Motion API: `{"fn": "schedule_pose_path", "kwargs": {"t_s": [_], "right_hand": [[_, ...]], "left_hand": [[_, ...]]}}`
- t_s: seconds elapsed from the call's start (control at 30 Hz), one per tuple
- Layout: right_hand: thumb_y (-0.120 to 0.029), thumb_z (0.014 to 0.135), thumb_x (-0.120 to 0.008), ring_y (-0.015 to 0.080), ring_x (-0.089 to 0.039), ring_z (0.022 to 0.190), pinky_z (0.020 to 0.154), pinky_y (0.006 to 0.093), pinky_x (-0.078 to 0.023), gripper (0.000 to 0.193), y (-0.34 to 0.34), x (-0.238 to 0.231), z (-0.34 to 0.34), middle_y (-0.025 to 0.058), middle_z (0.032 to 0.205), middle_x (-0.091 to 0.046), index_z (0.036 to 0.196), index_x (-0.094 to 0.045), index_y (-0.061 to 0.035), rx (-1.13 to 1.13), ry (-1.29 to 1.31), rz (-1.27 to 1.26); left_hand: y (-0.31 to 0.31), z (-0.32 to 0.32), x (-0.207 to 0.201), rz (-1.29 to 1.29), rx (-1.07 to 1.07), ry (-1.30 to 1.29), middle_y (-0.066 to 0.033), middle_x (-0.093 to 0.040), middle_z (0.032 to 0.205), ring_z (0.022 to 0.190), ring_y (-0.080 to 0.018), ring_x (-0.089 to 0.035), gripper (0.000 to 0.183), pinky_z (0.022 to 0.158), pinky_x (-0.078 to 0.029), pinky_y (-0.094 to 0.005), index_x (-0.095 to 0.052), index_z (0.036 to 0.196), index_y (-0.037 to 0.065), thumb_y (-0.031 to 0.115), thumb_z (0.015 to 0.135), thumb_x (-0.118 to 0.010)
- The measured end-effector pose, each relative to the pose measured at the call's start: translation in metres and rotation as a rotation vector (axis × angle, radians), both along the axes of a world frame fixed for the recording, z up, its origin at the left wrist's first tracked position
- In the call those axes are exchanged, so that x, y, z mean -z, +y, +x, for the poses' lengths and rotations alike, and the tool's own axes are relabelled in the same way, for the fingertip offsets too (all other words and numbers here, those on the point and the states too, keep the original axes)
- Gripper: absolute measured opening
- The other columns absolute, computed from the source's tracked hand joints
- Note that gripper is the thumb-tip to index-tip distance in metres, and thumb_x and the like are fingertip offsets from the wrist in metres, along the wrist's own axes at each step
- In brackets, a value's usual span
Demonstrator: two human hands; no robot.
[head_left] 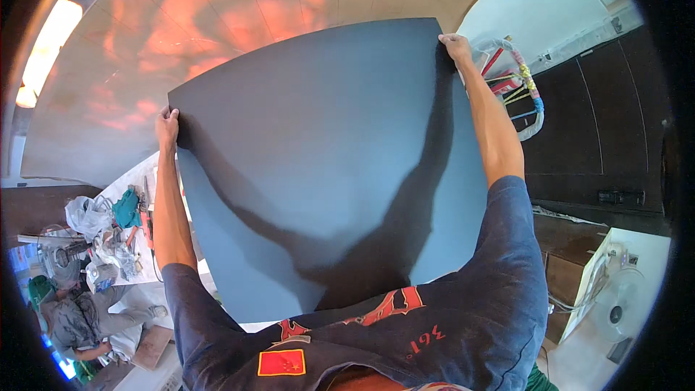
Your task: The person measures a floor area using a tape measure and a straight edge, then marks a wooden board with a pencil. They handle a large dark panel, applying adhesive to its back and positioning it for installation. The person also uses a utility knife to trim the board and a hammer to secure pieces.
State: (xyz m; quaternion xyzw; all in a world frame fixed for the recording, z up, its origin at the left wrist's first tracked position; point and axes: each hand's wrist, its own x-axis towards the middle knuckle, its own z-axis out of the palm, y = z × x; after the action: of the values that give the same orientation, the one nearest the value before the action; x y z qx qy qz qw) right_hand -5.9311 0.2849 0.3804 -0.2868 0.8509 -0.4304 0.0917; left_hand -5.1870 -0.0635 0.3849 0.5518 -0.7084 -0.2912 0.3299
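A large, flat, dark grey panel (pixel 326 137) spreads out in front of me, with shadows of my arms and body across it. At its far left corner, my left hand (pixel 167 128) is closed round the edge, thumb on top. Further up on the other side, my right hand (pixel 456 49) grips the edge near the far right corner. Both arms are stretched forward. The panel hides the fingers beneath it and most of what lies behind it.
Beyond the panel rises a wide brown board (pixel 275 0) with reddish light on it. On the left, a cluttered table (pixel 119 190) holds plastic bags and tools, and a seated person (pixel 94 318) is nearby. A plastic-wrapped rack (pixel 536 101) stands beside my right arm; a white fan (pixel 617 313) is lower right.
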Motion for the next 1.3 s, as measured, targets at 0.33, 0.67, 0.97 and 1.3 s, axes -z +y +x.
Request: {"fn": "schedule_pose_path", "kwargs": {"t_s": [0.33, 0.67, 0.97, 1.3], "right_hand": [[-0.039, 0.079, -0.07, 0.0283, -0.067, 0.094, 0.085, 0.0378, -0.049, 0.035, 0.011, -0.01, -0.016, 0.0126, 0.099, -0.07, 0.098, -0.073, -0.0098, -0.066, 0.119, 0.245], [-0.046, 0.083, -0.067, 0.018, -0.057, 0.059, 0.059, 0.0366, -0.047, 0.041, 0.011, -0.023, -0.011, 0.0042, 0.068, -0.062, 0.093, -0.073, -0.0064, -0.13, 0.06, 0.259], [-0.035, 0.086, -0.067, 0.0109, -0.048, 0.066, 0.066, 0.0288, -0.042, 0.032, -0.001, 0.018, -0.039, -0.0015, 0.072, -0.058, 0.077, -0.067, -0.0046, -0.343, -0.139, 0.061], [-0.032, 0.086, -0.068, 0.0123, -0.057, 0.084, 0.075, 0.0271, -0.045, 0.035, 0.024, 0.002, -0.037, 0.0041, 0.09, -0.068, 0.103, -0.071, -0.0017, -0.235, -0.118, 0.172]], "left_hand": [[0.014, -0.028, 0.003, 0.203, -0.052, 0.304, -0.008, -0.067, 0.103, 0.091, -0.0164, -0.061, 0.039, 0.085, -0.045, -0.027, -0.06, 0.12, -0.004, 0.003, 0.082, -0.058], [-0.022, 0.01, 0.022, 0.298, -0.049, 0.295, -0.0098, -0.066, 0.109, 0.101, -0.0182, -0.06, 0.042, 0.092, -0.044, -0.0284, -0.059, 0.123, -0.003, 0.004, 0.082, -0.059], [-0.03, 0.018, 0.0, 0.116, -0.048, -0.243, -0.0156, -0.069, 0.108, 0.1, -0.0238, -0.065, 0.049, 0.087, -0.048, -0.0337, -0.066, 0.114, 0.002, 0.032, 0.076, -0.069], [-0.033, -0.047, 0.022, 0.268, 0.043, 0.052, -0.011, -0.069, 0.099, 0.09, -0.0195, -0.063, 0.041, 0.083, -0.048, -0.0311, -0.066, 0.112, -0.002, 0.025, 0.081, -0.068]]}}
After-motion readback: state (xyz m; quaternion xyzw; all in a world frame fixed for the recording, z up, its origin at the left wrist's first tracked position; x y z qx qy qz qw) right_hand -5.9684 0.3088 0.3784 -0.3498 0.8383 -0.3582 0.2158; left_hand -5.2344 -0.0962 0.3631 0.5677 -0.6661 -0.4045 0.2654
